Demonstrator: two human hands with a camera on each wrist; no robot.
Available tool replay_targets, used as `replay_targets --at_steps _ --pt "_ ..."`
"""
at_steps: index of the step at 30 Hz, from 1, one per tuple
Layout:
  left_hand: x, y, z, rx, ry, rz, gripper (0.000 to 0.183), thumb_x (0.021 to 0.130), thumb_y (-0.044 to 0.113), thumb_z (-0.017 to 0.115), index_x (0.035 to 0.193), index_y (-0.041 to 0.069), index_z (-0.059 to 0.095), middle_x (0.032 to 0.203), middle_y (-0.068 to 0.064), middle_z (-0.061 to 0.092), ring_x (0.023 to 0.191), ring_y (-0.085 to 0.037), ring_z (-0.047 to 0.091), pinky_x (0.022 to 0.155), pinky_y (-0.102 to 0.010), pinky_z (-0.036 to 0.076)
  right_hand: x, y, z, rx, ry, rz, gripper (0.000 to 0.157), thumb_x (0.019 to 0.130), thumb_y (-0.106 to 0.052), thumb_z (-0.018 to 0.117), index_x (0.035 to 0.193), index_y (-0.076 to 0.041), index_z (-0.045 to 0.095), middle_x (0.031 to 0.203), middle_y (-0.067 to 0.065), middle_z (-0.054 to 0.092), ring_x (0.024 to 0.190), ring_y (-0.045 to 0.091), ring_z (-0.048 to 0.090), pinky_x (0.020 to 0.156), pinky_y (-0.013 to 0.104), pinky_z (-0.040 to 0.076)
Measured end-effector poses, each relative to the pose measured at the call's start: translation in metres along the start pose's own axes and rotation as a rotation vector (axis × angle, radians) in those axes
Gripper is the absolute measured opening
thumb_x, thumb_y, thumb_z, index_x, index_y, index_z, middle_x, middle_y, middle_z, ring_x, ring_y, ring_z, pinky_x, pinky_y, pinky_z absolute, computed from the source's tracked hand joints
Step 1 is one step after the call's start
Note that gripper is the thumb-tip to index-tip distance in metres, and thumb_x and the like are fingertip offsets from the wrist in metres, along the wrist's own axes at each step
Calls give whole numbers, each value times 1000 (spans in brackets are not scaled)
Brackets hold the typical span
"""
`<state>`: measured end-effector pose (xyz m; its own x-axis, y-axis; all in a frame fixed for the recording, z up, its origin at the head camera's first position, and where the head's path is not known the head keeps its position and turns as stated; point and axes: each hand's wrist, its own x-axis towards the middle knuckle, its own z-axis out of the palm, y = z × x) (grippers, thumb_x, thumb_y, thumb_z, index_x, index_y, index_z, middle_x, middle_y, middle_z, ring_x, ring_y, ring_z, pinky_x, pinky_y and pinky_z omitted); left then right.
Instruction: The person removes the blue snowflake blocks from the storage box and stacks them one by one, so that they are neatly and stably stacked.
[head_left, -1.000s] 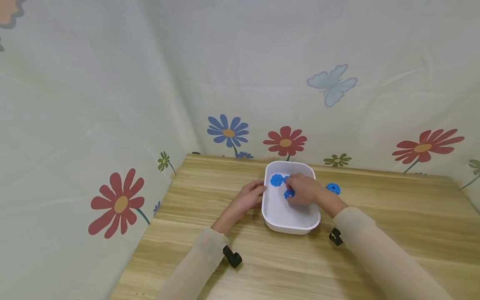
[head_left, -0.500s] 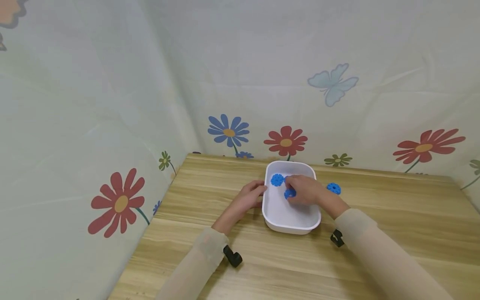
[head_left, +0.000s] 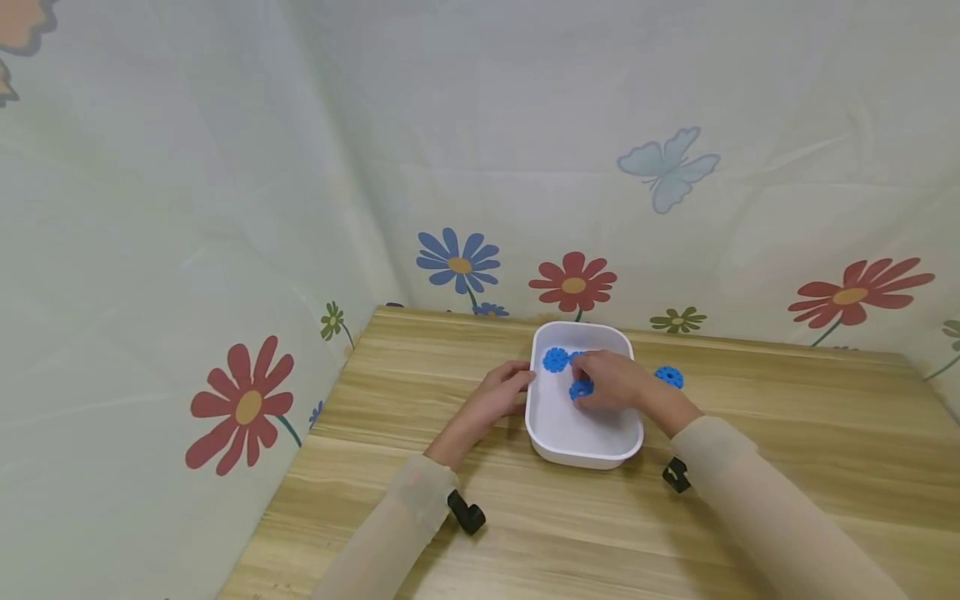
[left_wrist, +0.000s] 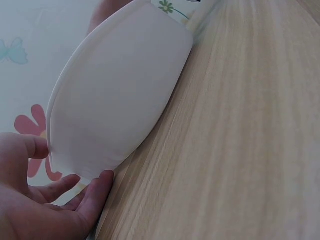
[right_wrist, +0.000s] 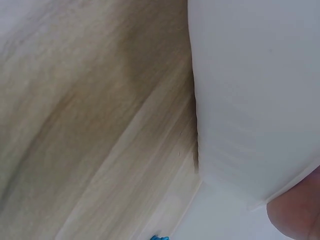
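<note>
A white plastic tub (head_left: 558,429) stands on the wooden table. My right hand (head_left: 611,381) reaches into it and pinches a blue snowflake disc (head_left: 581,390) between thumb and fingers, the hand covering part of it. Farther back in the tub lies a second blue disc (head_left: 556,360), with another blue piece (head_left: 576,356) mostly hidden behind my fingers. Outside, my left hand (head_left: 501,393) touches the tub's left wall. The left wrist view shows its thumb (left_wrist: 37,147) at the rim and its loosely extended fingers low against the wall. The right wrist view mostly catches the tub's outer side (right_wrist: 250,90).
To the right of the tub, another blue disc (head_left: 670,377) lies on the wooden table (head_left: 787,417). A pale curtain (head_left: 487,125) printed with flowers hangs along the table's back and left edges. Black camera mounts (head_left: 467,512) sit at both wrists.
Almost nothing moves. The whole scene drifts very slightly right in the head view, while both hands keep their places at the tub.
</note>
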<state>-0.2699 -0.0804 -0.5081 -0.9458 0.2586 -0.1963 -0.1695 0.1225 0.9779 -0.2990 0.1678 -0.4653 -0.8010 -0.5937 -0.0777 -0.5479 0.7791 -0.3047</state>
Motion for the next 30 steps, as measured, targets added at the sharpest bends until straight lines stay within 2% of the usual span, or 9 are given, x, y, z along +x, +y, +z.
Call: replay_targets --at_steps 13,20,26,30 --pt "0 0 1 -9 3 11 50 109 36 58 150 8 56 145 -10 60 127 -25 62 99 -41 60 0 1 2 -19 12 8 32 88 -31 88 107 -14 69 95 -3 66 88 19 58 89 39 59" --pt "-3 2 3 -10 7 20 50 109 33 56 150 4 55 144 -12 61 128 -26 62 98 -42 61 -1 4 4 27 84 -14 38 87 -30 88 115 -7 75 107 5 72 96 22 63 96 45 60" --pt "-3 2 3 -6 9 19 49 109 33 57 150 5 55 144 -12 60 128 -26 62 97 -41 61 -3 4 1 94 182 -49 33 87 -27 87 112 -6 78 103 5 73 90 19 64 88 39 62" --pt "-1 1 3 -6 11 22 49 109 34 57 149 6 56 144 -12 60 127 -26 63 98 -41 61 -8 1 -4 131 224 -53 33 87 -24 87 113 -6 78 104 4 73 91 20 65 87 39 62"
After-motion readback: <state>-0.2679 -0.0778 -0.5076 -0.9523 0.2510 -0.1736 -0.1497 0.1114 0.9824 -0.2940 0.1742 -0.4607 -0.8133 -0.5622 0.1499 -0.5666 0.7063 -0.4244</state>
